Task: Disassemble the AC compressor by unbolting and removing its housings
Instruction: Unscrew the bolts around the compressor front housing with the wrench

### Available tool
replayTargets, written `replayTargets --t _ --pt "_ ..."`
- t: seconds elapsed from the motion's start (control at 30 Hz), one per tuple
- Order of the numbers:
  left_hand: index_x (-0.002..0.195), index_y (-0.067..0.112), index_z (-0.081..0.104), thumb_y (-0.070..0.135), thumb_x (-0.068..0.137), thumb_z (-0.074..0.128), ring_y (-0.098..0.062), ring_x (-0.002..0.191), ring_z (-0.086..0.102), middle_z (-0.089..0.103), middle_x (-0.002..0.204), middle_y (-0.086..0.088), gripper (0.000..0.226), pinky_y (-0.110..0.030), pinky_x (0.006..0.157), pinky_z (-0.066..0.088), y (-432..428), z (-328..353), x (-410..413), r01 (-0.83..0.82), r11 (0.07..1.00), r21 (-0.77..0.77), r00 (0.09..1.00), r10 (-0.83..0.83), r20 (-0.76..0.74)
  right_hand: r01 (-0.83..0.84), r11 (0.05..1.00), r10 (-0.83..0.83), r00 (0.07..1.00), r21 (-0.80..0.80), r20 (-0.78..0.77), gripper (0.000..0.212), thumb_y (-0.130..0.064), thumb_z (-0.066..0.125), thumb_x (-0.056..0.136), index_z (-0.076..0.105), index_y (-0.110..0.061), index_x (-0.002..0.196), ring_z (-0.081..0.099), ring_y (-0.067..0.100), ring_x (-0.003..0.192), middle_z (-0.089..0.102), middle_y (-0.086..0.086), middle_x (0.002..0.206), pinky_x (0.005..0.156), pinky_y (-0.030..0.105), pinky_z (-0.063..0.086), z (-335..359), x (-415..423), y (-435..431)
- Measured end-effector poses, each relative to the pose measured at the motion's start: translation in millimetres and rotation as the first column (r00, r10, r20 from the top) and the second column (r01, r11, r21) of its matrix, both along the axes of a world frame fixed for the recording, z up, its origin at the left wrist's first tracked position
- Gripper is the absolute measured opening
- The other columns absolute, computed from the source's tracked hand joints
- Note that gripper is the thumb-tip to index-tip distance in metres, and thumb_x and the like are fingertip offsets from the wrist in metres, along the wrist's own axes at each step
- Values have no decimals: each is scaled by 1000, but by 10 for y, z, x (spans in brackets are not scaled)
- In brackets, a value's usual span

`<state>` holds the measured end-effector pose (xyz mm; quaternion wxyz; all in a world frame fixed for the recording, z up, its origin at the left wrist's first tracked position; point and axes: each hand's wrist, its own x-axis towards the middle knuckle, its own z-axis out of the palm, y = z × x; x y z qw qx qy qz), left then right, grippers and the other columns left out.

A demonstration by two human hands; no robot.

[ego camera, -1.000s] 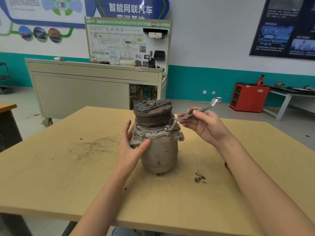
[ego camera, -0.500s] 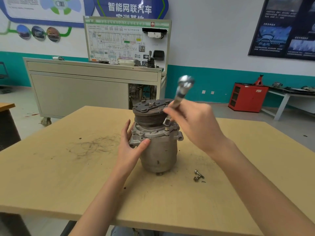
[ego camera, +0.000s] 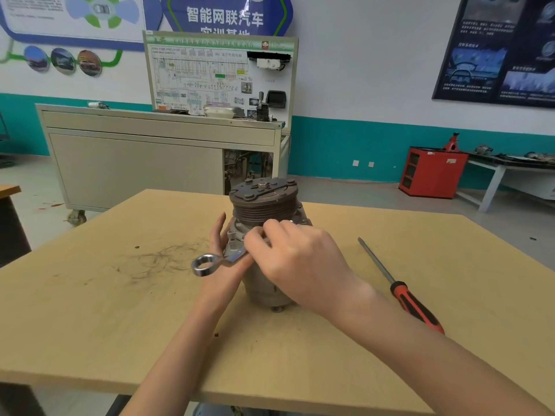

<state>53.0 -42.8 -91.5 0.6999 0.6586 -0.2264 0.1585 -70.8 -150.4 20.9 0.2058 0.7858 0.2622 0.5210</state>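
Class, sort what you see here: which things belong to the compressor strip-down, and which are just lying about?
In use: AC compressor; ring spanner; right hand gripping the spanner; left hand steadying the compressor.

Lying about: screwdriver on the table; red cabinet; wiring display board.

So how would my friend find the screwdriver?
Look at the big wooden table with the compressor standing in the middle. To the right of it, a screwdriver lies flat on the wood. It has a red and black handle, unlike the all-silver wrench.
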Motion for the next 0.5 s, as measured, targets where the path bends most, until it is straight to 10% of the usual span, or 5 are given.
replayTargets --t 0.5 --pt "150 27 26 18 80 76 24 107 49 56 111 44 86 5 79 36 28 -39 37 -72 997 22 997 71 17 12 969 -3 999 249 -37 4 -9 68 80 67 -7 77 55 15 48 57 6 62 41 23 42 -36 17 52"
